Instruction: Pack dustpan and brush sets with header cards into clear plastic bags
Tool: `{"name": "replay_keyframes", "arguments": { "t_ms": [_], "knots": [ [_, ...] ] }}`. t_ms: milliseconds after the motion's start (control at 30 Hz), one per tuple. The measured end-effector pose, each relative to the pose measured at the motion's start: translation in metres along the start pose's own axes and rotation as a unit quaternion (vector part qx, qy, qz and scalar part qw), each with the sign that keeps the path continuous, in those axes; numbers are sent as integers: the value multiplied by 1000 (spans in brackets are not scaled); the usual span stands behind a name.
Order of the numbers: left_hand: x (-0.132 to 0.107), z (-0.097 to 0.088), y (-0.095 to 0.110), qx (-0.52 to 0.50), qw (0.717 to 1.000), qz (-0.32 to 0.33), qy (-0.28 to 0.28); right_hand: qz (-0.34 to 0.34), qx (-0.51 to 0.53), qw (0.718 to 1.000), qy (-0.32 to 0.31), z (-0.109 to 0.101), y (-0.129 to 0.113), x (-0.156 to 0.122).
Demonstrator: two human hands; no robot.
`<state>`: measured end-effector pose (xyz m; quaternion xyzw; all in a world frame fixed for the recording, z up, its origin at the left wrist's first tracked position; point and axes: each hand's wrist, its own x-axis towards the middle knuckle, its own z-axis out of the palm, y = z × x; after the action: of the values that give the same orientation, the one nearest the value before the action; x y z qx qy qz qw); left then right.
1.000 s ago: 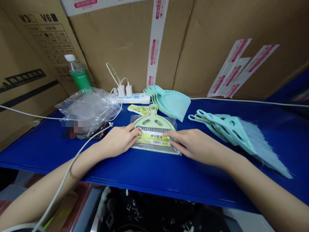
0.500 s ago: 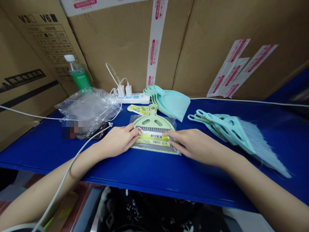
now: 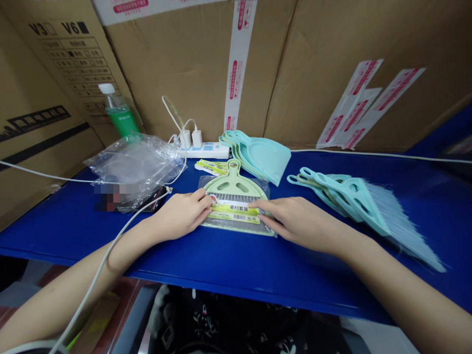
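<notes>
A light green dustpan and brush set (image 3: 233, 186) lies in a clear plastic bag on the blue table, its handle pointing away from me. Across its bristles runs a yellow and white label (image 3: 239, 207). My left hand (image 3: 184, 212) grips the left edge of the bagged set, fingers closed on it. On the other side my right hand (image 3: 291, 219) holds the right edge, with its fingertips over the label's end. Behind the set are several loose labels (image 3: 210, 167) and a stack of dustpans (image 3: 267, 155), pale blue on top.
Several hand brushes (image 3: 354, 199) are stacked at the right. Clear plastic bags (image 3: 136, 160) lie at the left over a dark object, before a green-labelled bottle (image 3: 121, 118). A power strip (image 3: 210, 150) with chargers sits against the cardboard (image 3: 184, 59). A white cable (image 3: 110, 250) crosses my left arm.
</notes>
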<state>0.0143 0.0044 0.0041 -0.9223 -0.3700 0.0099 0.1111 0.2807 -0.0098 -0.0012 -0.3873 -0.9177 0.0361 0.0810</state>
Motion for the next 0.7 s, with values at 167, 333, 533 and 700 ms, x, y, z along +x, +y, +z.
{"name": "replay_keyframes", "arguments": {
  "t_ms": [167,333,533,700],
  "knots": [
    [0,0,1,3,1000,-4,-8,1,-4,1000,-1,0,0,0],
    [0,0,0,4,1000,-2,-6,0,-21,1000,-7,-1,-1,1],
    [0,1,0,5,1000,-4,2,3,-39,999,-17,-2,-3,2],
    [1,0,1,1,1000,-11,-2,7,-38,999,-23,-1,-3,2]
  ]
}}
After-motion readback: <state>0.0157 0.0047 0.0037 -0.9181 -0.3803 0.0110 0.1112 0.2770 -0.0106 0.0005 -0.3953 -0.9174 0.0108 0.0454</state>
